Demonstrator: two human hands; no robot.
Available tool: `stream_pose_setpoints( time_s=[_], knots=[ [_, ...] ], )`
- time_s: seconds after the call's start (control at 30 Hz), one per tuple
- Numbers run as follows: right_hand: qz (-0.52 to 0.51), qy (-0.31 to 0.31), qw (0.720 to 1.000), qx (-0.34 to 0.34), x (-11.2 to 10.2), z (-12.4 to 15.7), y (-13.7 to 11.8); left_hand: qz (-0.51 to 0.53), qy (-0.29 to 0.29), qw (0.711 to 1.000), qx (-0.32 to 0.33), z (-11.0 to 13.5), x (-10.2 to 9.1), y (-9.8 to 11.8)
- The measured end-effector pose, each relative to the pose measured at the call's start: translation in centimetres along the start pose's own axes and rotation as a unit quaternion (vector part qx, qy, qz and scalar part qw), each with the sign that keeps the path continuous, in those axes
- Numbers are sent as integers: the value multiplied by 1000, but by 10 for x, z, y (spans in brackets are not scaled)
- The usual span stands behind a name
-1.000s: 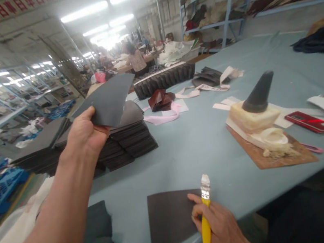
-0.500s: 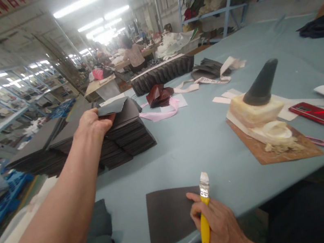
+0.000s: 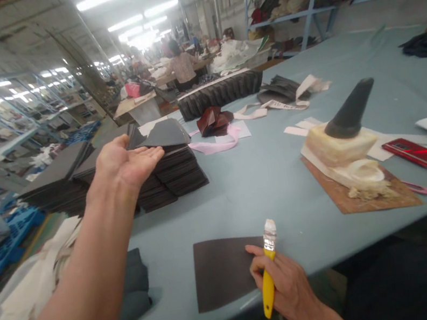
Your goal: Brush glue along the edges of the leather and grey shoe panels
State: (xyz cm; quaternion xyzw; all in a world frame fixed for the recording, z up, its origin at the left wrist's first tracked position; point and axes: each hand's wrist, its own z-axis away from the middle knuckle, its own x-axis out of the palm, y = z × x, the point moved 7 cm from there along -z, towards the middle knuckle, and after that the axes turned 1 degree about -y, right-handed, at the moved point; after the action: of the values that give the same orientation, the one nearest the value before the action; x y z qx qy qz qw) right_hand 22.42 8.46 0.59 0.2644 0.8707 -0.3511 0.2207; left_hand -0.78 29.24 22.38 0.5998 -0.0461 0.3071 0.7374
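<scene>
My left hand (image 3: 126, 161) reaches out, palm up and fingers stretched, at the front edge of a stack of dark grey sheets (image 3: 179, 174). A lighter grey piece (image 3: 164, 134) lies on top of that stack, just beyond the fingertips. My right hand (image 3: 285, 282) grips a paintbrush (image 3: 268, 287) with a yellow handle and whitish bristles pointing up. Under its extended index finger lies a single dark rectangular sheet (image 3: 224, 273) flat on the table, near the front edge.
On the right, a glue-crusted container (image 3: 340, 144) with a dark cone stands on a brown board (image 3: 325, 193). Beside it lies a red phone (image 3: 415, 152). Dark rolled pieces (image 3: 133, 282), pink ribbon (image 3: 217, 144) and a long bundled row (image 3: 222, 93) rest on the table. A person (image 3: 182, 67) sits far behind.
My left hand has turned palm up and its fingers have spread from the grey piece they were lifting, which now lies flatter on the stack. My right hand keeps the paintbrush.
</scene>
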Motion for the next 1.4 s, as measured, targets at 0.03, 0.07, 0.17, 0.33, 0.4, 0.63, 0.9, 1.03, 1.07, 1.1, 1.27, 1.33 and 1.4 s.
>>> stream_pose_setpoints(
  time_s=[0.03, 0.07, 0.17, 0.33, 0.4, 0.63, 0.9, 1.03, 1.07, 1.1, 1.27, 1.33, 1.4],
  knots=[
    [-1, -2, 1000, 1, 0, 1, 1, -2, 8, 1000, -1, 9, -6, -1],
    [-3, -3, 1000, 3, 0, 1, 1, -4, 18, 1000, 1, 17, -13, -2],
    [-19, -9, 1000, 9, -3, 0, 0, -27, 44, 998, 30, 34, -40, -2],
    [-72, 3, 997, 40, -24, -36, 2, -158, 53, 975, 147, 37, -83, -7],
    [-85, 14, 993, 86, -33, -70, 12, -182, 48, 967, 174, 34, -94, -16],
    [-93, 0, 974, 205, -25, -218, 47, -312, 36, 914, 259, 24, -107, -27],
    [-116, -25, 975, 187, 13, -306, 61, -473, -1, 798, 373, 23, -84, -4],
    [-120, -43, 976, 180, 28, -326, 70, -569, -42, 707, 419, 14, -55, 14],
    [-120, -46, 975, 179, 31, -329, 71, -619, -56, 654, 431, 10, -45, 18],
    [-121, -48, 975, 178, 34, -332, 73, -668, -70, 595, 441, 5, -37, 21],
    [-151, -57, 971, 179, 50, -339, 78, -761, -154, 470, 420, -34, -15, 30],
    [-171, -55, 967, 183, 55, -340, 82, -765, -189, 479, 388, -49, -13, 29],
    [-192, -51, 962, 186, 59, -340, 86, -766, -208, 488, 363, -60, -13, 27]
  ],
)
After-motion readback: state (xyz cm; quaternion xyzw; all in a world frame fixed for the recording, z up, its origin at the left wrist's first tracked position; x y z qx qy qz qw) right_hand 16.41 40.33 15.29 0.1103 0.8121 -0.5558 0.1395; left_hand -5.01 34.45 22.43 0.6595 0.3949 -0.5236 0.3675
